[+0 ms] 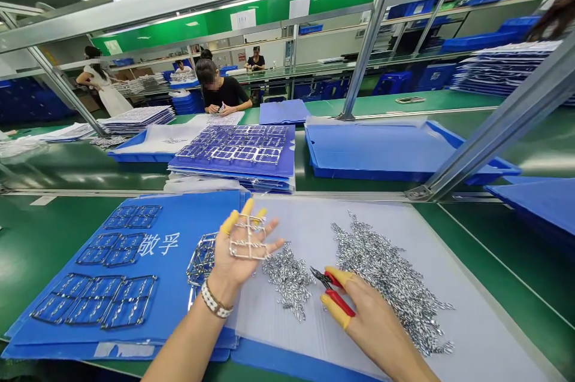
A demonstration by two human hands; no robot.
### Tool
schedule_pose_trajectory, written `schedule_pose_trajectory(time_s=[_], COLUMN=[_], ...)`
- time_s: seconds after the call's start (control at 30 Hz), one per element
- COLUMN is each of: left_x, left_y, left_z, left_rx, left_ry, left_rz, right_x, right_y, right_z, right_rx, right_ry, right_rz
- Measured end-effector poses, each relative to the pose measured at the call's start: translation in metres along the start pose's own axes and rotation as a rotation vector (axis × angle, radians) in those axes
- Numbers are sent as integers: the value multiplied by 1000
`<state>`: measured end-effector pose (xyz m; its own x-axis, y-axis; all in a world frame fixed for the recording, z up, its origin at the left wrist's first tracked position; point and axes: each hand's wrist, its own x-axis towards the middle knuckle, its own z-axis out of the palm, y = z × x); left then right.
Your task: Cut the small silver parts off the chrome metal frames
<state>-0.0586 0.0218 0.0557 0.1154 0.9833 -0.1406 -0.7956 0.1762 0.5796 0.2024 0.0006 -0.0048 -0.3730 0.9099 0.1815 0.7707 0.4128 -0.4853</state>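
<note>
My left hand (236,259) is raised palm up, with yellow covers on some fingertips. A small silver rectangular metal frame with cross bars (248,255) rests across its palm and fingers. My right hand (368,316) grips red-handled nippers (339,301), their dark jaws pointing up and left. Those jaws are beside a small pile of shiny metal pieces (290,277), and a larger pile of similar pieces (386,274) lies beyond the right hand. Several metal frames (94,301) lie in rows on the blue sheet (175,310). More frames (200,259) are stacked by my left wrist, partly hidden.
White sheeting (323,346) lies beneath the piles. Behind it are a stack of blue sheets bearing frames (287,169) and a blue tray (368,151). A slanted metal post (489,112) rises at right. Across the bench a person (224,91) works with their hands.
</note>
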Motion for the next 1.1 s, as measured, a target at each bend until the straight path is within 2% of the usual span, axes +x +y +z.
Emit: schedule_pose_trajectory(time_s=[0.17, 0.27, 0.43, 0.73, 1.1], left_x=[14, 17, 17, 17, 17], left_y=[-37, -48, -53, -55, -59], left_z=[-2, -5, -7, -10, -15], left_rx=[-134, -131, -134, -124, -1], left_ry=[-50, -51, -45, -62, -48], left_rz=[-178, -231, -230, -234, -227], right_x=[13, 24, 38, 39, 42], right_y=[-23, -48, -78, -85, -90], right_z=[-2, -7, -6, -11, -11], right_rx=[-110, -193, -279, -302, -370], right_ry=[173, 169, 141, 98, 48], right_rz=[-169, -266, -314, -271, -262])
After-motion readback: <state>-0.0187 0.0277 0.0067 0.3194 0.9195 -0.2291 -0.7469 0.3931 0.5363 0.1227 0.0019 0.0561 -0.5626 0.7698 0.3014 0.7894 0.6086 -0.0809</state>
